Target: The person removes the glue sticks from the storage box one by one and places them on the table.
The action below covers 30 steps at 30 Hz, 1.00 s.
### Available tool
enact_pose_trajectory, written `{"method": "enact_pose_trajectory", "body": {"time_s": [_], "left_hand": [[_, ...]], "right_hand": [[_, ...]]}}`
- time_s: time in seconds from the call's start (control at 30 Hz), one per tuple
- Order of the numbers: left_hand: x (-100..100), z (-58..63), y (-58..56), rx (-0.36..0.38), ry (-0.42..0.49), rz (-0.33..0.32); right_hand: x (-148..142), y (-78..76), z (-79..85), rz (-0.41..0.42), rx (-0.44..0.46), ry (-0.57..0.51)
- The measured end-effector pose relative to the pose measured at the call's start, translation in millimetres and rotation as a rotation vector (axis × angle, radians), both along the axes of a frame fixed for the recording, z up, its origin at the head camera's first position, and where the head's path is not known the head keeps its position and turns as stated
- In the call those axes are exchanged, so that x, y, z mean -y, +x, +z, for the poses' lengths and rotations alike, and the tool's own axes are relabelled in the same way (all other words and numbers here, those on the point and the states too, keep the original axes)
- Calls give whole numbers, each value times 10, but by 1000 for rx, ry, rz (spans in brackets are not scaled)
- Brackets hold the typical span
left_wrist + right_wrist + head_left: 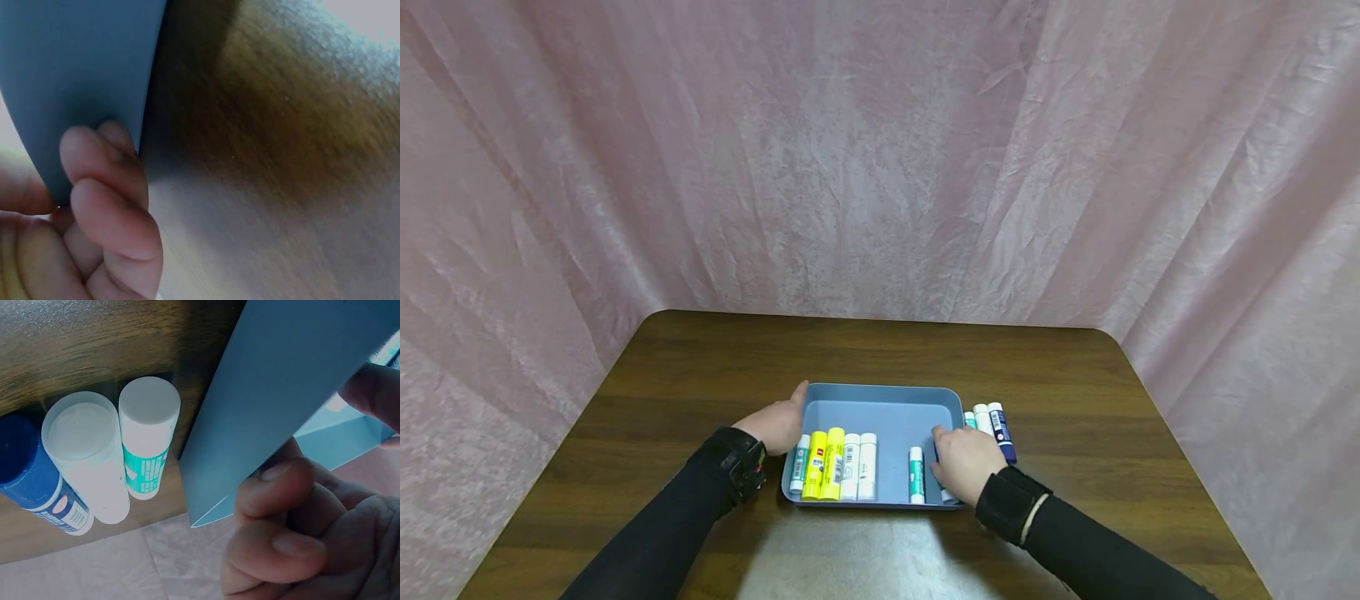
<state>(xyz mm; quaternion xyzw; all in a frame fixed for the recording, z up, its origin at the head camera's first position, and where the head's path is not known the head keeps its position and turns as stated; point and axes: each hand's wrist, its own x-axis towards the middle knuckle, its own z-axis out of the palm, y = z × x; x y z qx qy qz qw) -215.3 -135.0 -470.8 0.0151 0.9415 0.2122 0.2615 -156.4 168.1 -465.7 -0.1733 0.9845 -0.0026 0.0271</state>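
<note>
A blue-grey tray (pixel 895 408) lies on the table, its left wall gripped by my left hand (pixel 781 423). In the left wrist view, curled fingers (pixel 103 187) press the outside of that wall. At the tray's right wall is my right hand (pixel 967 461), fingers (pixel 275 494) curled against the outer side and thumb reaching inside. Inside the tray, yellow glue sticks (pixel 823 465) and white glue sticks (pixel 859 467) stand in a row at left beside a green-and-white glue stick (pixel 799 463). Another green-and-white glue stick (pixel 917 475) lies towards the right. One more beneath my right hand is mostly hidden.
Right of the tray, outside it, lie a green-and-white glue stick (pixel 149 437), a white glue stick (pixel 87 456) and a dark blue glue stick (pixel 40 475). The wooden table (pixel 715 358) has a pink curtain (pixel 880 167) behind it.
</note>
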Motion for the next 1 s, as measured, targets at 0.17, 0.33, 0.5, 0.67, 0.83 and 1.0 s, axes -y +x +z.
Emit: {"method": "enact_pose_trajectory", "body": {"time_s": [0.17, 0.33, 0.5, 0.67, 0.83, 1.0], "left_hand": [[3, 6, 14, -17, -11, -22], [1, 8, 19, -28, -15, -39], [4, 17, 25, -28, -2, -31], [2, 29, 31, -25, 4, -24], [-3, 24, 22, -23, -5, -21], [-3, 14, 10, -24, -8, -21]], "right_hand": [[4, 18, 2, 5, 2, 19], [15, 23, 5, 1, 7, 12], [27, 20, 9, -6, 13, 1], [17, 13, -13, -11, 9, 2], [-2, -9, -49, -23, 22, -15], [-8, -20, -47, -37, 41, -38]]}}
